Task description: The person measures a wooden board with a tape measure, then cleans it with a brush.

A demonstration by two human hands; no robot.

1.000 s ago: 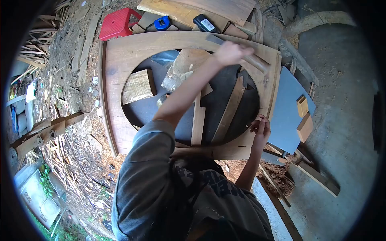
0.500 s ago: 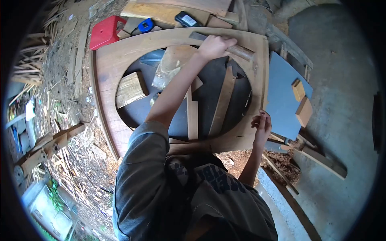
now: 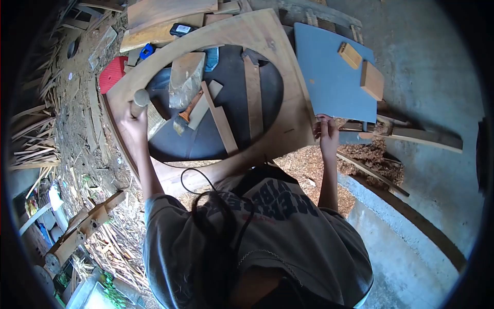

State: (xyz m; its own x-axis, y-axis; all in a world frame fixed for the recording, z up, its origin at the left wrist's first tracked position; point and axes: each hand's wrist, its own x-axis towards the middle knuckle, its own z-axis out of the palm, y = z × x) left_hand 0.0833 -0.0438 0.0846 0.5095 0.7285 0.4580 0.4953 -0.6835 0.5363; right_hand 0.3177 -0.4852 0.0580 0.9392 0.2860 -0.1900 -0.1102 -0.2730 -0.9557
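A wooden panel [image 3: 288, 92] with a large oval opening lies in front of me. At its left side my left hand [image 3: 135, 126] is closed around a chisel [image 3: 140, 99], its thick round wooden handle end pointing up at me. The blade is hidden below the hand. My right hand [image 3: 328, 136] is beside the panel's right corner, fingers curled and pinched close to the edge; whatever they hold is too small to tell. Within the opening show a paintbrush [image 3: 190, 106], a cloudy plastic-looking container [image 3: 185, 77] and several wood strips [image 3: 222, 123].
A blue-grey board [image 3: 329, 72] with two wood blocks [image 3: 371, 81] lies to the right. Beyond the panel are a blue tape measure [image 3: 146, 51], a black device [image 3: 181, 29], planks [image 3: 170, 13] and a red plastic piece [image 3: 111, 75]. Shavings [image 3: 303, 172] cover the ground near me.
My left hand has carried the chisel from the panel's far edge to its left side, turning the handle end upward. The view has swung round, and the paintbrush is now uncovered. My right hand stays near the right corner.
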